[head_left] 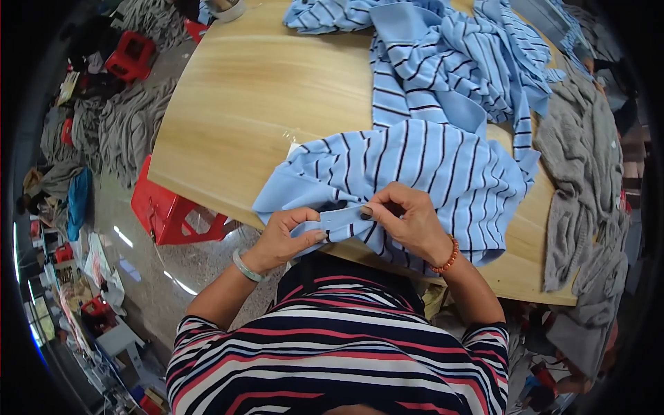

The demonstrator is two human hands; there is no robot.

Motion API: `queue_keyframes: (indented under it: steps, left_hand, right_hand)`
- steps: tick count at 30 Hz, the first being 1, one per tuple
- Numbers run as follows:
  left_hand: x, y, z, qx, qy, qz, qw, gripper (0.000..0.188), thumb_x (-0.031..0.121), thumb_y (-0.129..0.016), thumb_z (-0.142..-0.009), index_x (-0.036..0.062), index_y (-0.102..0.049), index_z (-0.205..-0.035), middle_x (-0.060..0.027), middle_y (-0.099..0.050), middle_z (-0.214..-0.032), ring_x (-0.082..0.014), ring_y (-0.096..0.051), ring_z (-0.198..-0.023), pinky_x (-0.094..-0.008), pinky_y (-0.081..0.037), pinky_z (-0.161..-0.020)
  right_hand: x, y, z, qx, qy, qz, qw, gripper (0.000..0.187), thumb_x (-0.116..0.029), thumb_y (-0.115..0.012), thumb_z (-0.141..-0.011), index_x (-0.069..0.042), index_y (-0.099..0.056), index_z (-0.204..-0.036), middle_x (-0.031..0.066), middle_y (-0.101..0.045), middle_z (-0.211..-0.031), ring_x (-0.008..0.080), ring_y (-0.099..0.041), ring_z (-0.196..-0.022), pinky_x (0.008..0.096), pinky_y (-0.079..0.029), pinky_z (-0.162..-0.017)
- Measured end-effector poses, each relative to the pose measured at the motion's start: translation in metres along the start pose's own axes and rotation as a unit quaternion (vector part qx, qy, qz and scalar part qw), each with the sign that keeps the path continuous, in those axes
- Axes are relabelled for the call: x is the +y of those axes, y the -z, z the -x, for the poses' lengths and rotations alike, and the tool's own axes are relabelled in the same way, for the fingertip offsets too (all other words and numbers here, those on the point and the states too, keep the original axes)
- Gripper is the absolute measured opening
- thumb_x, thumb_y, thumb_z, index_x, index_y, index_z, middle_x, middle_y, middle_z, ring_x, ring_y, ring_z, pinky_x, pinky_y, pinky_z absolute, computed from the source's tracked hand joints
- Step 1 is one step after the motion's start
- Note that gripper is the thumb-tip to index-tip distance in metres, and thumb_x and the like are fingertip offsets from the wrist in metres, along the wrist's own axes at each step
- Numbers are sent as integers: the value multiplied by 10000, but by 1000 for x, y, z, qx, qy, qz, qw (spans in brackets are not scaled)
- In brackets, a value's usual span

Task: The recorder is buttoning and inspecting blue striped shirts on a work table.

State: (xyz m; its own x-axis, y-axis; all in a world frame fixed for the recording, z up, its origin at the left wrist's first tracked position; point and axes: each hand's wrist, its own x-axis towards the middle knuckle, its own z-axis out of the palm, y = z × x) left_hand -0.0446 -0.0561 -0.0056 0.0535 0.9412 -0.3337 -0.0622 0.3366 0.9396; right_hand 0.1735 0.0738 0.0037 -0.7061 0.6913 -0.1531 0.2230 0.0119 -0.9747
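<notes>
A light blue knit garment (pixel 443 173) with dark and white stripes lies bunched at the table's near edge. Its plain blue edge band (pixel 337 218), marked with small slits or dark spots, is stretched between my hands. My left hand (pixel 285 235) is closed on the band's left part, thumb on top. At the band's right end, my right hand (pixel 413 223) pinches the fabric between thumb and fingers. A dark spot shows at the right thumb tip; whether it is a nail or a button I cannot tell. The cloth beneath my fingers is hidden.
More blue striped garments (pixel 449 62) are heaped at the far right of the wooden table (pixel 235 104). Grey knitwear (pixel 577 166) hangs along the right edge. A red stool (pixel 173 207) stands by the left edge, with grey knit piles (pixel 135 128) beyond it.
</notes>
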Motion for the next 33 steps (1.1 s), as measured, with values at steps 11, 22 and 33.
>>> queue_keyframes:
  steps: [11,22,33]
  left_hand:
    - [0,-27,12,62,-185,-170,966,139,33,-660,-734,22,-585,-851,-113,-593,-786,-276,-576,-732,-328,-431,-694]
    - [-23,-21,2,-17,-92,-68,993,254,3,-635,-738,6,-596,-989,-84,-624,-892,-195,-611,-832,-305,-465,-751]
    - [-28,-24,-1,116,42,379,917,131,54,-645,-869,5,-616,-987,-57,-624,-778,-149,-611,-668,-217,-493,-588]
  right_hand:
    - [-33,-35,19,-64,184,213,957,150,3,-666,-775,-27,-616,-912,98,-572,-802,275,-587,-628,339,-461,-525]
    - [-36,-38,34,-62,213,240,945,204,61,-655,-735,-2,-586,-917,126,-572,-828,283,-606,-685,329,-485,-571]
    - [-45,-39,34,-126,193,236,944,235,47,-628,-752,-44,-578,-963,95,-575,-875,260,-606,-702,319,-492,-563]
